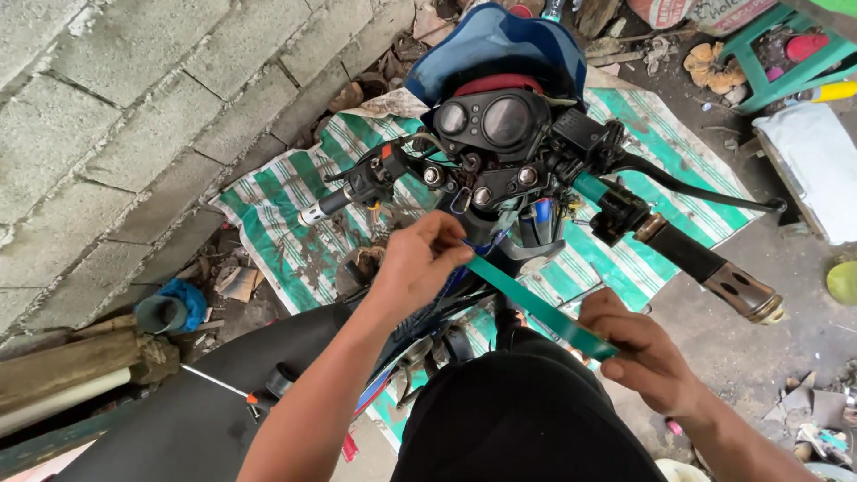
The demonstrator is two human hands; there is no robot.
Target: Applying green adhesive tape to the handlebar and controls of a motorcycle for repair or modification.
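Closest to the camera is the black seat (178,419), with both hands working just past it. One teal strip (536,308) runs diagonally from upper left to lower right. Left hand (418,263) pinches its upper end near the steering stem, right hand (638,348) is closed around the lower end. Count: one strip, one gauge cluster (491,120), two handlebar grips, one striped tarp (277,214) underneath.
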